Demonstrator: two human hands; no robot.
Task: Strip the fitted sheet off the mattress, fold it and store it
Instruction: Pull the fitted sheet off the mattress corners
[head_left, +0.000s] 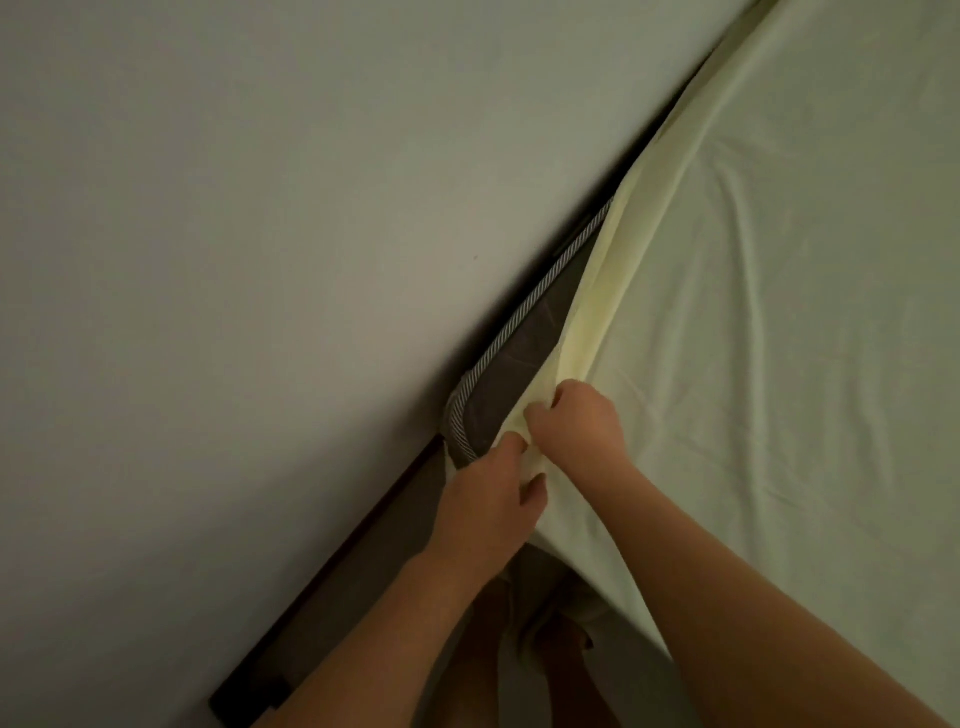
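Wall (234, 208) fills the whole left & far side, plain grey, w/ a dark strip (322, 587) running along its base at near left.

Sheet (779, 312), pale yellow, covers the right side of the view, still on most of the bed, creased, w/ wrinkles fanning out from where I'm holding it. Its left edge is lifted off along the wall side and bunched into a fold that runs from the far end down to my hands.

Mattress (514, 358): only the near-left corner shows bare, dark grey, a narrow wedge btwn wall and lifted sheet edge. Striped piping (467, 387) rims that corner and the wall-side edge, tight to the wall.

My R hand (582, 421) is a fist closed on a bunch of sheet just right of the bare corner, knuckles up. My L hand (488, 504) sits just near of it, touching it, fingers curled into the sheet edge at the corner, thumb on top of the cloth. Both forearms come in from the near right & bottom.

Below my hands it's too dim to tell what's there.
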